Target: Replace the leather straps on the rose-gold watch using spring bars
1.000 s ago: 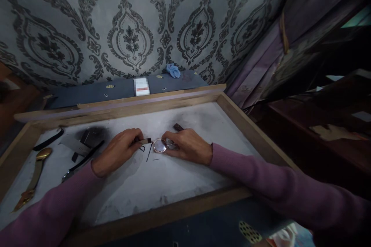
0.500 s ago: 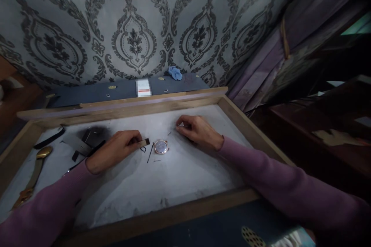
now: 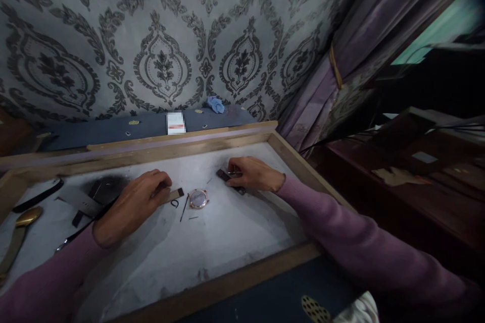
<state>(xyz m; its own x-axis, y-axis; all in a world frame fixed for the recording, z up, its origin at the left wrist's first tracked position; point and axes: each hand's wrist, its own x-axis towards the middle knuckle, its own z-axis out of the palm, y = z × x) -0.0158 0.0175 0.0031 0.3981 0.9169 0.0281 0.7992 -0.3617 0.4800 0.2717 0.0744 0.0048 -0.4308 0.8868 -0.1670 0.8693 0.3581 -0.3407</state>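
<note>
- Right hand [image 3: 255, 174] first: its thumb and index look pinched on a thin metal piece [image 3: 232, 172], too small for us to name, right over a dark strap piece [image 3: 222, 175].
- Left hand [image 3: 132, 204]: fingers curled at the near end of a tan strap piece [image 3: 175, 195] with a dark tip. Gripping or just resting on it? We honestly can't tell.
- Between the hands, touched by neither, lies the round watch case [image 3: 198, 199], flat on the tray's pale floor.
- Around it we spot a thin dark rod [image 3: 184, 210] by its left edge, a little dark hook [image 3: 175, 203] and a short pin [image 3: 193, 218].
- Progress, our read: partway. Case is bare, both strap pieces sit apart from it, nothing's joined up, small bits loose.
- Further left in the wooden tray [image 3: 265, 266]: a gold watch [image 3: 29, 216] and a black strap [image 3: 38, 197], both untouched.
- Past the back rim, a crumpled blue cloth [image 3: 215, 104] and a blurred-out card [image 3: 176, 123].
</note>
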